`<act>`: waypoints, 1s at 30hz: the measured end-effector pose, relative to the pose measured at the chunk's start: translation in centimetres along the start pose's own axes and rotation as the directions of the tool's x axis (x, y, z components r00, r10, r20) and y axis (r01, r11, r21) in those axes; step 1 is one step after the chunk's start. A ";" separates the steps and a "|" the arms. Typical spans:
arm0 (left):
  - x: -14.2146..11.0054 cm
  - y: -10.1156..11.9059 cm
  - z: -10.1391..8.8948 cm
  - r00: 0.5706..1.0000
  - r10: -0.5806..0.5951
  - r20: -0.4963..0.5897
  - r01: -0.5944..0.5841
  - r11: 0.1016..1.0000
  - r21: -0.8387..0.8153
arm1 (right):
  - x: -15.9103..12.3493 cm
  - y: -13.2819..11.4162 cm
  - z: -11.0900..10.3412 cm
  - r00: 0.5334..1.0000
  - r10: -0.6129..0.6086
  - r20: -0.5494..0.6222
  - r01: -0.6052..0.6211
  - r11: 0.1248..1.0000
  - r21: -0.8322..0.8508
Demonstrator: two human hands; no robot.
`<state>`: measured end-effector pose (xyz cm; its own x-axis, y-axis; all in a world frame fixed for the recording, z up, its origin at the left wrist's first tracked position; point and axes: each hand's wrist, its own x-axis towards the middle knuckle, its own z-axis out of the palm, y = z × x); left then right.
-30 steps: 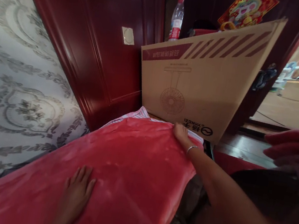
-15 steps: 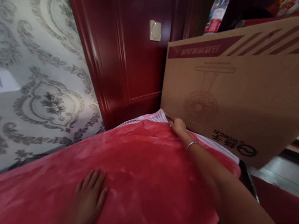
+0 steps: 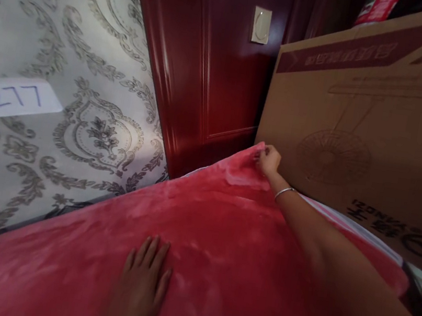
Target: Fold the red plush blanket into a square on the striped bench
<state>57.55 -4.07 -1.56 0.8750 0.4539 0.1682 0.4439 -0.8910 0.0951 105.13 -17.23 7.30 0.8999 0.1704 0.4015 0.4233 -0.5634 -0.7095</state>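
Observation:
A plush red blanket (image 3: pixel 200 230) spreads over the surface in front of me. My left hand (image 3: pixel 143 280) lies flat on it at the lower middle, fingers stretched out. My right hand (image 3: pixel 269 160) reaches to the far end, its fingers closed on the blanket's edge. The edge is lifted to a point there, beside the cardboard box. A thin bracelet (image 3: pixel 284 191) circles my right wrist. Along the far right, a pale striped border (image 3: pixel 359 227) shows under the blanket's edge.
A big cardboard box (image 3: pixel 298 107) with a fan drawing stands at the far right, a red-labelled bottle (image 3: pixel 378 8) behind its top edge. Dark red panelling (image 3: pixel 223 75) with a switch (image 3: pixel 261 25) rises behind. Patterned wallpaper (image 3: pixel 103 57) carries a paper marked 277 (image 3: pixel 14 97).
My right hand has raised the blanket's far corner, covering the striped cloth there. The left hand stays flat on the blanket. My view has turned right and down.

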 end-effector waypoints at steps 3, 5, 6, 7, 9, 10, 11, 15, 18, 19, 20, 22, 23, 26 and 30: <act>-0.1 0.3 -0.5 1.000 0.010 0.008 -0.010 1.000 0.028 | 2.4 -0.7 0.1 0.991 -0.060 -0.120 0.063 0.998 0.022; -0.2 0.4 -0.7 1.000 0.025 0.009 -0.026 0.998 0.050 | 3.2 -0.6 0.9 0.984 -0.096 -0.153 0.101 0.995 0.021; -0.2 0.4 -0.7 0.999 0.035 0.004 -0.035 0.997 0.062 | 3.3 -0.4 1.5 0.984 -0.108 -0.144 0.111 0.994 0.016; -0.3 0.3 -0.6 0.999 0.045 -0.010 -0.044 0.996 0.076 | 3.1 0.0 2.3 0.986 -0.114 -0.121 0.116 0.993 0.008; -0.5 0.1 -0.2 0.996 0.071 -0.058 -0.065 0.992 0.104 | 2.4 1.0 4.0 0.991 -0.117 -0.059 0.116 0.993 -0.014; -0.7 0.0 0.1 0.992 0.088 -0.089 -0.077 0.990 0.118 | 1.8 1.6 5.0 0.993 -0.113 -0.020 0.112 0.993 -0.030; -0.8 -0.2 0.4 0.987 0.107 -0.123 -0.090 0.987 0.132 | 1.2 2.2 5.9 0.994 -0.104 0.025 0.105 0.993 -0.050; -1.1 -0.8 1.5 0.952 0.190 -0.241 -0.145 0.970 0.192 | -0.3 4.4 8.9 0.981 -0.030 0.192 0.062 0.984 -0.165; -1.2 -1.0 1.9 0.936 0.220 -0.274 -0.159 0.961 0.226 | 0.2 5.2 9.8 0.966 0.005 0.259 0.059 0.969 -0.239; -1.2 -1.1 1.9 0.936 0.219 -0.276 -0.159 0.962 0.223 | 0.5 5.3 9.9 0.961 0.009 0.278 0.065 0.965 -0.256; -1.2 -1.2 2.0 0.938 0.213 -0.273 -0.157 0.964 0.213 | 0.8 5.3 9.9 0.955 0.011 0.296 0.073 0.960 -0.270; -1.2 -1.2 2.1 0.950 0.189 -0.249 -0.146 0.973 0.180 | 1.4 5.3 9.6 0.943 0.004 0.333 0.097 0.952 -0.289; -1.2 -1.3 2.2 0.957 0.170 -0.234 -0.134 0.977 0.164 | 1.5 5.3 9.3 0.937 -0.007 0.349 0.116 0.950 -0.291; -1.1 -1.3 2.3 0.980 0.087 -0.180 -0.064 0.989 0.134 | 1.4 5.3 8.2 0.928 -0.070 0.366 0.185 0.939 -0.289; -0.9 -1.3 2.1 0.996 0.024 -0.091 -0.014 0.993 0.116 | 0.5 5.4 7.3 0.915 -0.144 0.376 0.273 0.908 -0.317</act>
<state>56.62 -3.33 -3.92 0.8643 0.4310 0.2593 0.4514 -0.8920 -0.0219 108.65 -14.27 -0.54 0.8024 0.5409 0.2523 0.5968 -0.7216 -0.3509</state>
